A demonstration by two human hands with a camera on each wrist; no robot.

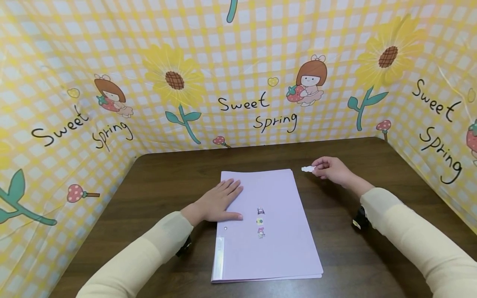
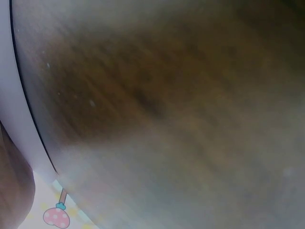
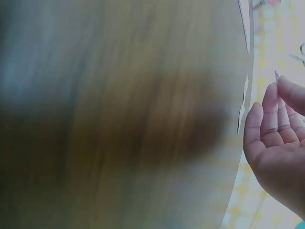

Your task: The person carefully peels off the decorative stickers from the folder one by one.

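On the table lies a closed lilac folder [image 1: 275, 252] with a clear label strip at its lower left. Three small cartoon stickers [image 1: 260, 222] form a column on its cover. My left hand [image 1: 220, 203] rests flat on the folder's upper left, fingers straight and thumb apart. To the right of the folder, my right hand [image 1: 331, 170] pinches a small thin paper piece [image 3: 277, 75] between thumb and index finger. An irregular white paper cut-out [image 1: 307, 169] shows at its fingertips in the head view; the right wrist view shows a white cut-out [image 3: 243, 107] low over the tabletop, apart from the fingers.
The dark wooden table [image 1: 167, 178] has rounded far corners. A yellow checked cloth [image 1: 238, 54] with flowers and lettering encloses it at the back and both sides. Dark wrist cameras sit under both cuffs, the right camera [image 1: 359, 219] close above the table.
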